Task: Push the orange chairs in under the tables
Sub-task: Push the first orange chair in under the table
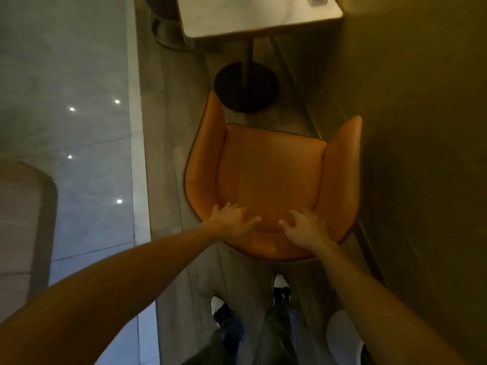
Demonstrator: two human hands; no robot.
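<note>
An orange leather armchair (271, 169) stands directly below me, its seat facing a small white-topped table (258, 15) farther ahead. The table rests on a thin post with a round black base (246, 86), which lies just beyond the chair's front edge. My left hand (232, 219) lies on the top of the curved backrest, fingers spread over it. My right hand (305, 229) rests on the same backrest rim to the right, fingers curled over the edge. The chair sits apart from the table, with its seat fully uncovered.
A yellowish wall (421, 154) runs close along the chair's right side. Glossy grey tile floor (73, 127) stretches to the left past a pale strip. Another dark chair base (168, 30) shows beside the table at top. My shoes (280, 288) stand behind the chair.
</note>
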